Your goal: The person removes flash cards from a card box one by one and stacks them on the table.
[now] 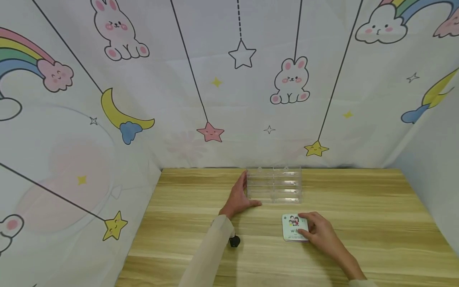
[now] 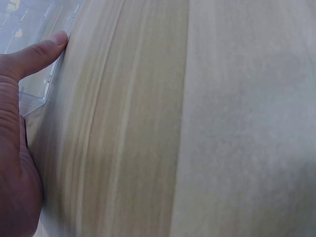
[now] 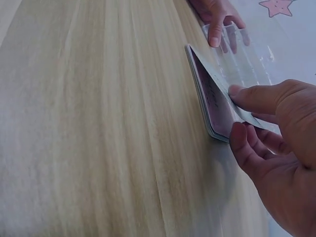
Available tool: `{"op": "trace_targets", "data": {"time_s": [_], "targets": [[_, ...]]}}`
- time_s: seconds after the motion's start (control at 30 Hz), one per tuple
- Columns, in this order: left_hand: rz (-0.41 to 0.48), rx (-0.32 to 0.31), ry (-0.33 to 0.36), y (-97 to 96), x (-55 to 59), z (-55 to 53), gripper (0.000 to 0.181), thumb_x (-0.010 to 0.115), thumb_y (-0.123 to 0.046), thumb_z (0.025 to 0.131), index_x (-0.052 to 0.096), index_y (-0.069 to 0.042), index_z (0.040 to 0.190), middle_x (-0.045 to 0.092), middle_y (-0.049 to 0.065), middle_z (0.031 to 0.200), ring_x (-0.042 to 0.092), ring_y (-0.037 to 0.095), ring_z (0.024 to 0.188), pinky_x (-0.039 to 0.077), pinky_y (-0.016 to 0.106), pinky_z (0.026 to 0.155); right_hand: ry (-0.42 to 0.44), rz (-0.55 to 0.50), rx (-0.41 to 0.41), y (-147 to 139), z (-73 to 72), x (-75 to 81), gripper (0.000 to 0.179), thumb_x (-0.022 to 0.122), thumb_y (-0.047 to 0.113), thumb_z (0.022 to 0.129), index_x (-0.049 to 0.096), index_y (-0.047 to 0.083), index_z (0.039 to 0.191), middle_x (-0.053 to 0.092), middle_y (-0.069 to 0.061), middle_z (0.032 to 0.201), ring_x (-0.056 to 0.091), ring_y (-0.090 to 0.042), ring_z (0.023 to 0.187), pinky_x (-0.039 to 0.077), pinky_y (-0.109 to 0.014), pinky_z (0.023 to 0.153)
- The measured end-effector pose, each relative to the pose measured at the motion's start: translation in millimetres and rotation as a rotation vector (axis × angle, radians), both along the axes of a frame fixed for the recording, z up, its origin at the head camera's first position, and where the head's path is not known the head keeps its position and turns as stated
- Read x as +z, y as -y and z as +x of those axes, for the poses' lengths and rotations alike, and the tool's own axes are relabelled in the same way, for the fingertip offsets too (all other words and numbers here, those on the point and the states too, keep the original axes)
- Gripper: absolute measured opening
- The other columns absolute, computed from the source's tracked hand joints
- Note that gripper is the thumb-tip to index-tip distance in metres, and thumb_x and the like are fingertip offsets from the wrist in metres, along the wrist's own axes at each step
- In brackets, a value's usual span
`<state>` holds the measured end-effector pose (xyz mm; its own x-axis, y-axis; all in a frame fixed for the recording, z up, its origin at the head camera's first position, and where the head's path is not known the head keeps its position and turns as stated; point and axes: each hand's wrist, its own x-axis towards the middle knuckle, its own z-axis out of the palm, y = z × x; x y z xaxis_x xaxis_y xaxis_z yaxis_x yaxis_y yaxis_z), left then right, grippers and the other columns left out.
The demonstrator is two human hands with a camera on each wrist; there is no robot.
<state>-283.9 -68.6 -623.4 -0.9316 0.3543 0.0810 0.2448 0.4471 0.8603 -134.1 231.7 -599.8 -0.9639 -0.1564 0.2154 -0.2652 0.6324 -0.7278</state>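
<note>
A clear plastic rack [image 1: 274, 195] with two columns of narrow slots stands at the back of the table. My left hand [image 1: 237, 200] holds its left side, with the thumb along the front edge and the fingers at the side. In the left wrist view that thumb lies against the rack's edge [image 2: 49, 81]. Nearer to me is a small stack of cards [image 3: 201, 106]. Its top card [image 1: 291, 231] is pale green and bears a family picture and printed words, partly covered. My right hand [image 3: 291, 143] pinches this card between thumb and fingers, one side raised off the stack.
The table [image 1: 179, 223] has a wood-grain top. A white cloth [image 1: 251, 147] printed with rabbits and stars hangs along its back edge and left side. A small black object [image 1: 234, 241] shows beside my left wrist.
</note>
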Motion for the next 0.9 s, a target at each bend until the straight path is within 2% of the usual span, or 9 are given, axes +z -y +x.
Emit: {"op": "trace_targets", "data": {"time_s": [0.33,0.9], "targets": [[0.009,-0.008,-0.01,0.7,-0.9,-1.1,0.134,0.1,-0.026,0.07,0.009,-0.018,0.168,0.021,0.006,0.171,0.029,0.022,0.154,0.031,0.029,0.122,-0.019,0.052,0.025,-1.3,-1.8,-3.5,0.048,0.09,0.001,0.076,0.071,-0.006,0.12,0.064,-0.012,0.109,0.049,-0.006,0.073,0.047,-0.021,0.058],[0.008,0.002,-0.014,-0.1,-3.2,-2.1,0.134,0.1,-0.027,0.07,0.009,-0.018,0.168,0.022,0.004,0.17,0.029,0.019,0.153,0.031,0.028,0.122,0.038,0.103,0.036,-4.2,-5.5,-4.0,0.046,0.09,0.006,0.08,0.072,-0.004,0.121,0.061,-0.015,0.118,0.047,-0.008,0.076,0.043,-0.021,0.062]]}}
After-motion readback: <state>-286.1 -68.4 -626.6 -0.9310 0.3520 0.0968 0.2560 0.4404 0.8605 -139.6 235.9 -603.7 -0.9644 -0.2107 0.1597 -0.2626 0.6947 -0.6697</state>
